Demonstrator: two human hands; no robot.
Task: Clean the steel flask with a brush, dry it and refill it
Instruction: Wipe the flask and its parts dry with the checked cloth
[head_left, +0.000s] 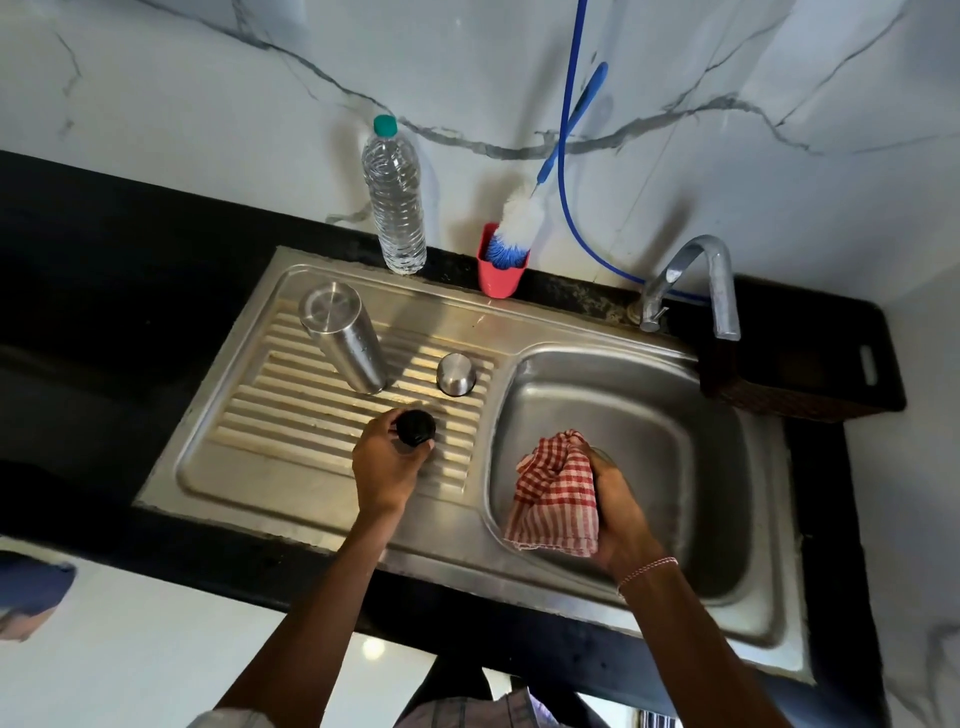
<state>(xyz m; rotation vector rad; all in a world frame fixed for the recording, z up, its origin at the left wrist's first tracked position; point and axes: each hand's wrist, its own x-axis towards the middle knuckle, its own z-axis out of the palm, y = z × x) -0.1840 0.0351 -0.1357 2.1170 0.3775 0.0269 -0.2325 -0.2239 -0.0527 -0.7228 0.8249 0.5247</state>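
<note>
The steel flask (343, 338) stands upside down on the ribbed drainboard (260, 457), left of a small steel cap (456, 374). My left hand (387, 462) grips a black stopper (415, 427) on the drainboard's ribs, in front of the cap. My right hand (618, 509) holds a bunched red-and-white checked cloth (556, 499) over the sink basin (691, 457). A blue-and-white bottle brush (519, 221) stands head-down in a red holder (500, 273) at the back wall. A clear plastic water bottle (395, 202) with a green cap stands left of the holder.
A steel tap (696, 280) arches over the basin's back right corner, with a blue hose (566, 156) running up the marble wall. A dark basket (810, 364) sits right of the tap. The black counter (104, 291) surrounds the sink.
</note>
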